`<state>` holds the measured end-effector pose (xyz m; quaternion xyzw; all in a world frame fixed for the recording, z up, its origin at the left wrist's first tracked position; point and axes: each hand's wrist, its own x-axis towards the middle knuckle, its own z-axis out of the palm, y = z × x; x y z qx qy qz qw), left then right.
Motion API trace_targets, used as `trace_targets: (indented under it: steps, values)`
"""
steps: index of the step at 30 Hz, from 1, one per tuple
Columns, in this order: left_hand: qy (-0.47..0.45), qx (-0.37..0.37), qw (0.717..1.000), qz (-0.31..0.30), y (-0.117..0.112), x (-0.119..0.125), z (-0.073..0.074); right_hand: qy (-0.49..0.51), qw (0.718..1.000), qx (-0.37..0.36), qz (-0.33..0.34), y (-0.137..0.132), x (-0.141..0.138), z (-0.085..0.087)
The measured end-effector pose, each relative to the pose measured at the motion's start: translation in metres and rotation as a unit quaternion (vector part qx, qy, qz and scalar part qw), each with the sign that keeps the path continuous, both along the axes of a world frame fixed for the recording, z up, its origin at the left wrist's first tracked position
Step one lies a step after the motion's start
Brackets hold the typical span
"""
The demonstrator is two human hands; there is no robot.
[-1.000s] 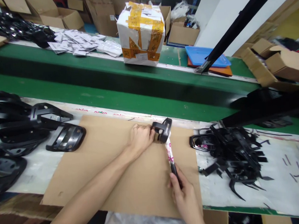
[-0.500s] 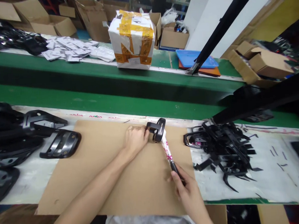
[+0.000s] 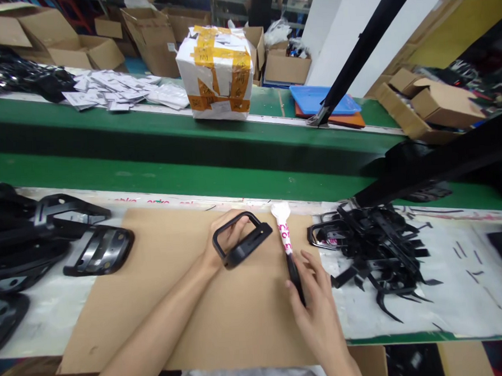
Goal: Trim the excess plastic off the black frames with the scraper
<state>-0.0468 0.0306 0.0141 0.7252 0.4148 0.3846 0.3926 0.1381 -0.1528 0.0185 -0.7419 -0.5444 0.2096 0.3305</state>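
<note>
Right hand [image 3: 318, 310] clasping taped tool [image 3: 285, 239], tip away, left hand [image 3: 229, 235] holding frame [image 3: 248, 245]

The workbench [image 3: 470, 288] is carrying a cardboard sheet [image 3: 164, 305], lying flat at its middle. At nine o'clock of the sheet, black moulded frames [image 3: 47, 243] are lying heaped, some overlapping. At three o'clock a tangle of black offcuts [image 3: 380, 248] is resting on the bench's white covering.

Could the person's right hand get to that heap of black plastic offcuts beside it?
Probably yes: nothing stands between the right hand and the heap of black plastic offcuts, though that hand touches a white-wrapped, black-handled tool.
</note>
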Motion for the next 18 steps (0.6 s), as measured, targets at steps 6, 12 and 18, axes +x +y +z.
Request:
trace_targets:
  steps: [6, 12, 18]
  values:
    - [-0.03, 0.105, 0.993, -0.043, -0.015, -0.001, -0.005, 0.112, 0.988, 0.063, 0.08, 0.043, -0.016, 0.018]
    - [-0.077, 0.16, 0.981, -0.079, -0.018, 0.0, -0.009, 0.19, 0.97, 0.116, 0.093, 0.065, -0.021, 0.01]
    - [-0.105, 0.133, 0.982, -0.081, -0.015, 0.002, -0.016, 0.154, 0.968, 0.185, 0.073, 0.064, -0.016, 0.006]
